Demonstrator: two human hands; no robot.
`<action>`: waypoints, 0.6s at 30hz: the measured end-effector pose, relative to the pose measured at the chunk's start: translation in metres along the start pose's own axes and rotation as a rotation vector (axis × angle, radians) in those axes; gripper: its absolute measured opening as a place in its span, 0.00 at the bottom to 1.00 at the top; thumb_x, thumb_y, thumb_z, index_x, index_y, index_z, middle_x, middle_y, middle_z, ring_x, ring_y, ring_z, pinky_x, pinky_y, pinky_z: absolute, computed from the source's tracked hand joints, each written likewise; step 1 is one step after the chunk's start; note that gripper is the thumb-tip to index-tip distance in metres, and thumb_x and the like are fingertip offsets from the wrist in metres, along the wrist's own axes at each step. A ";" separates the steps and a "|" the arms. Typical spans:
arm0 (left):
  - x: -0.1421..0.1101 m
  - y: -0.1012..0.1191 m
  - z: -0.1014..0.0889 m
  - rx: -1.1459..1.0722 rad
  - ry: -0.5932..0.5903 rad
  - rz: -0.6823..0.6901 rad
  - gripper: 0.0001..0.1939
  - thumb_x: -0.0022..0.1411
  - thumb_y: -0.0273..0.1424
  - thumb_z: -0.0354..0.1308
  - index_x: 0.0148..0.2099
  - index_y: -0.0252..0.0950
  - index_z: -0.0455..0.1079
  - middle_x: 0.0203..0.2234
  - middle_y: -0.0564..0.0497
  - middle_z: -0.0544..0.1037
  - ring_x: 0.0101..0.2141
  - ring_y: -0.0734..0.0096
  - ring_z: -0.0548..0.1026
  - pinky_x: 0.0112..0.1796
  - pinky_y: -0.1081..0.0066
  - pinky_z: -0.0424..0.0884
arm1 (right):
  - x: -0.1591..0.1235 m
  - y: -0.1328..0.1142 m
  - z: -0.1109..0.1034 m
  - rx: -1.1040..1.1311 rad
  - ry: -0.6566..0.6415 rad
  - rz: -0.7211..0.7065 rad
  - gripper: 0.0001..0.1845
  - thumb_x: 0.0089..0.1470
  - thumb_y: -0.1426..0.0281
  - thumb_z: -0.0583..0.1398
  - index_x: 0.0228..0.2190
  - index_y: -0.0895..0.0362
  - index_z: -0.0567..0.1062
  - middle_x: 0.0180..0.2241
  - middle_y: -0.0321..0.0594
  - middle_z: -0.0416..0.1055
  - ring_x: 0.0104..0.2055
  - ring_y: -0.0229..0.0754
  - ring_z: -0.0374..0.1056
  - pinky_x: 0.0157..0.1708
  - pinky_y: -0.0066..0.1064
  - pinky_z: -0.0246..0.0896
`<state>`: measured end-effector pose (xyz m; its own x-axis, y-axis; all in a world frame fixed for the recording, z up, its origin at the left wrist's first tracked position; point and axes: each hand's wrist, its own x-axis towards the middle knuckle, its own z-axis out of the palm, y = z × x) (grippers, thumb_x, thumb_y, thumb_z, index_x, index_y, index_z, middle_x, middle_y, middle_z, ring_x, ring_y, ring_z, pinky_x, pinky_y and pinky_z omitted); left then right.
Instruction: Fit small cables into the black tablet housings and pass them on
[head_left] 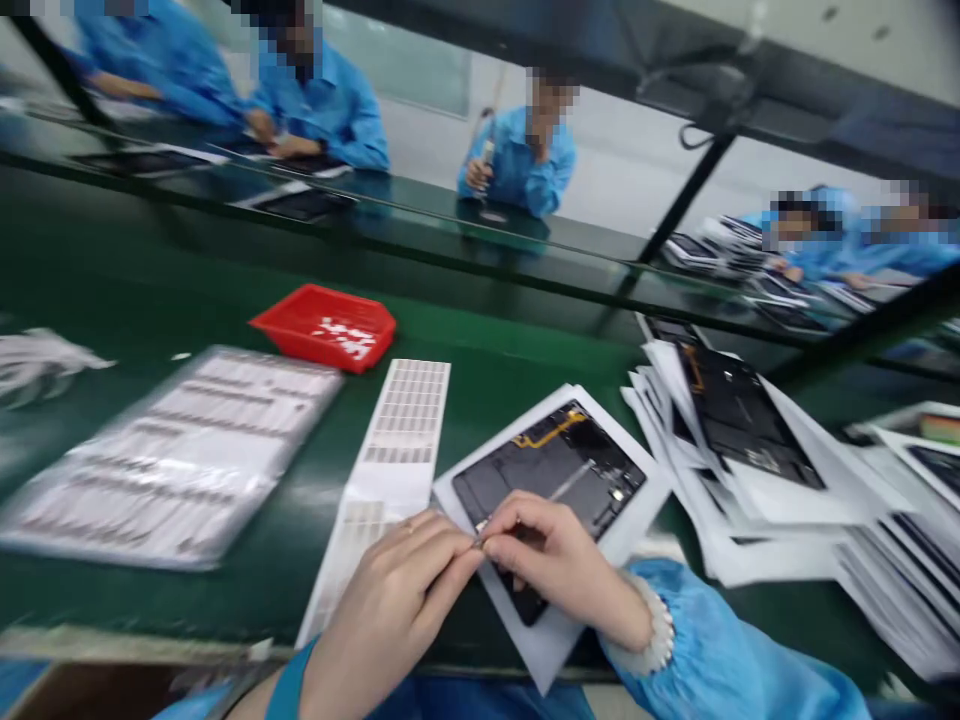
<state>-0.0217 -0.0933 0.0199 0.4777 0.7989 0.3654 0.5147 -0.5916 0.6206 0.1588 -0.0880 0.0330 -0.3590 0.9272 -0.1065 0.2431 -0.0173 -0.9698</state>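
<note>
A black tablet housing [517,475] with an orange flex cable [551,430] lies on a white foam sheet [540,655] in front of me. Over its near left corner my left hand [409,585] and my right hand [544,555] meet, both pinched closed at the fingertips. Between them is something tiny that I cannot make out. Left of the housing, partly behind my left hand, is a white label sheet [412,400] with rows of small greyish stickers. My right hand hides part of the housing.
A plastic-covered sheet of small parts [180,450] lies left, with a red bin [322,325] of white bits behind it. Stacked housings and foam sheets [750,430] stand right. White strips [45,360] lie far left. Co-workers in blue [517,160] sit beyond the green bench.
</note>
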 end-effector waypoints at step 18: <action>0.004 -0.004 0.041 0.375 -0.147 0.338 0.16 0.70 0.37 0.44 0.48 0.41 0.72 0.40 0.54 0.78 0.42 0.68 0.75 0.41 0.70 0.70 | -0.036 0.051 -0.153 -0.801 0.081 0.137 0.09 0.52 0.74 0.57 0.25 0.55 0.78 0.31 0.40 0.70 0.40 0.43 0.63 0.44 0.35 0.59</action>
<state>0.0074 -0.0923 -0.0101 0.7421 0.5491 0.3844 0.5213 -0.8333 0.1839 0.3221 -0.0653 0.0213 -0.2204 0.9610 -0.1669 0.8615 0.1115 -0.4954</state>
